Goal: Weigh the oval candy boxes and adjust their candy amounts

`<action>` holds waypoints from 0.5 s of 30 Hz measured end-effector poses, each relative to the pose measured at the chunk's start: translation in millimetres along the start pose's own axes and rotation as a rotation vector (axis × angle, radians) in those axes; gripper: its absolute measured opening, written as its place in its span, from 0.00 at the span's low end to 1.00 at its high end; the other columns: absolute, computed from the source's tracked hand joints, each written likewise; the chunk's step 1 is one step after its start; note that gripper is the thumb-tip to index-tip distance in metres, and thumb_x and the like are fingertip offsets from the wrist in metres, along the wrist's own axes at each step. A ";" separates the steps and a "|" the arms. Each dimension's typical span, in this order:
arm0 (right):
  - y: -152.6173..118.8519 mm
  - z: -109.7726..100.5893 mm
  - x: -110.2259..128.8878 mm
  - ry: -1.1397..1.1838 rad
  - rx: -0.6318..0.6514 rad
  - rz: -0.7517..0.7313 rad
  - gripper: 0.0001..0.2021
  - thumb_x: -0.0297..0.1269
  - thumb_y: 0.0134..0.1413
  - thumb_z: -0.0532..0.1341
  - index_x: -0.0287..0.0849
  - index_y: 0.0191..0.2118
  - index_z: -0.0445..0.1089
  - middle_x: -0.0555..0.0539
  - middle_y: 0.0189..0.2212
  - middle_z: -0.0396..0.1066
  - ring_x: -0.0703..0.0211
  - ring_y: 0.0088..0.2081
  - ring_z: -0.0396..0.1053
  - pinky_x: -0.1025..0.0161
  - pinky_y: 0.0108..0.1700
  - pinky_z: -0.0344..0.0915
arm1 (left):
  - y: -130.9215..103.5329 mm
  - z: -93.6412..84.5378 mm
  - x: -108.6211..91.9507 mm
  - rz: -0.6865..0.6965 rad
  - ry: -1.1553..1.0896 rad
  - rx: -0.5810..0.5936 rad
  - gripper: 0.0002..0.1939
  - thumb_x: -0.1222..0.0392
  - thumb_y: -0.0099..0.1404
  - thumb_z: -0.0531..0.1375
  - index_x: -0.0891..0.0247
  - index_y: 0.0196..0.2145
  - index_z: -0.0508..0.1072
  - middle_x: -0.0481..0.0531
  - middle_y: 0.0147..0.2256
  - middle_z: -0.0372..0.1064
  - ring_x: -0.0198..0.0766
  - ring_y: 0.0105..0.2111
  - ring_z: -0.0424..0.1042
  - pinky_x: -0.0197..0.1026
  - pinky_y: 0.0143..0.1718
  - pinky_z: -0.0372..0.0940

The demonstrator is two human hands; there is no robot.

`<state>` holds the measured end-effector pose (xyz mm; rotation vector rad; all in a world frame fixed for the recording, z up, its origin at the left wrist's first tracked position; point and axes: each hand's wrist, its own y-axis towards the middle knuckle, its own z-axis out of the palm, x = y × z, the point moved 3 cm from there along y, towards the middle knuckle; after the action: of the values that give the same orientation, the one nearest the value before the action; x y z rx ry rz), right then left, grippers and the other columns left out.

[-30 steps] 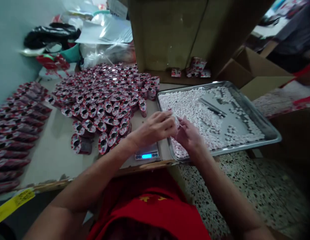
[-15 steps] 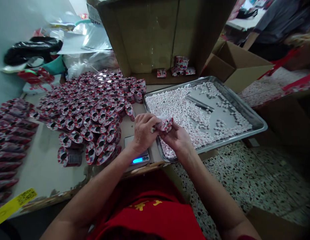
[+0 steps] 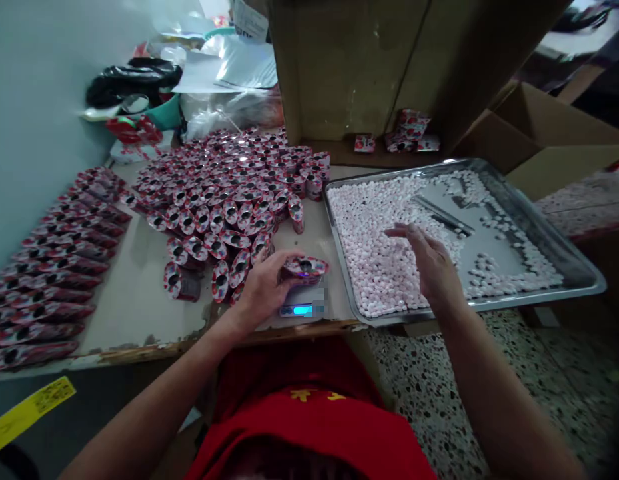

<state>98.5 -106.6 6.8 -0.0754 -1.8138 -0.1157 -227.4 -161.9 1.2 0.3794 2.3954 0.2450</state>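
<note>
The most distinct markings are on a bright yellow strip (image 3: 33, 412) at the lower left, which bears a dark square code. A white paper label (image 3: 250, 21) at the top of the tall brown cardboard box (image 3: 339, 73) has dark print too blurred to read. The red cloth garment (image 3: 309, 433) on the person carries yellow shapes, and the flat silver digital scale (image 3: 316, 295) has a lit blue display whose figures are illegible.

The left hand (image 3: 263, 285) pinches a red-and-white printed pouch with an open oval mouth (image 3: 307, 267) between thumb and fingers, at the scale; whether the pouch touches the platform cannot be told. The right hand (image 3: 432, 265) is unclenched, fingers extended, above the shallow rectangular metal tray (image 3: 582, 277).

In that tray lie small round white pellets (image 3: 374, 247), thick at the left, scattered at the right, with a long grey metal bar (image 3: 444, 217) among them. Similar pouches stand crowded on the pale bench (image 3: 134, 293), their dark mouths upward, and a stack of pouches (image 3: 49, 273) lines its left side. The tall box holds a few small red-and-white packets (image 3: 409, 130). A teal plastic basin (image 3: 166, 115) contains a glossy black plastic bag (image 3: 134, 80).
</note>
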 end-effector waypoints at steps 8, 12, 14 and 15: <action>-21.1 10.4 -13.6 -0.144 -0.081 -0.053 0.27 0.65 0.72 0.55 0.48 0.48 0.78 0.41 0.51 0.79 0.41 0.58 0.73 0.48 0.55 0.71 | -23.5 -11.9 1.6 0.070 0.251 0.004 0.30 0.56 0.64 0.74 0.55 0.61 0.73 0.55 0.52 0.82 0.52 0.53 0.78 0.66 0.71 0.53; -31.0 0.2 3.6 -0.641 -0.098 -0.280 0.31 0.67 0.74 0.49 0.47 0.49 0.80 0.39 0.47 0.79 0.37 0.51 0.73 0.43 0.55 0.66 | -28.1 -72.7 3.3 0.095 0.388 -0.247 0.20 0.48 0.71 0.68 0.50 0.57 0.76 0.51 0.47 0.83 0.50 0.47 0.80 0.66 0.73 0.50; -31.6 -3.9 5.9 -0.882 0.048 -0.284 0.33 0.70 0.72 0.50 0.48 0.47 0.81 0.40 0.42 0.79 0.35 0.46 0.73 0.42 0.51 0.64 | -35.2 -103.5 13.2 0.066 0.431 -0.351 0.16 0.49 0.72 0.67 0.48 0.55 0.78 0.49 0.46 0.83 0.50 0.47 0.80 0.68 0.73 0.50; -31.6 -5.3 4.9 -0.951 0.147 -0.251 0.33 0.71 0.70 0.51 0.49 0.46 0.81 0.41 0.39 0.79 0.37 0.43 0.73 0.43 0.48 0.64 | -39.5 -115.5 19.1 0.053 0.438 -0.385 0.15 0.49 0.72 0.67 0.48 0.54 0.78 0.48 0.45 0.83 0.50 0.47 0.80 0.69 0.73 0.51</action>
<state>98.9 -138.6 11.6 0.2445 -2.7712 -0.1344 -325.9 -201.1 64.7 0.2242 2.6791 0.8764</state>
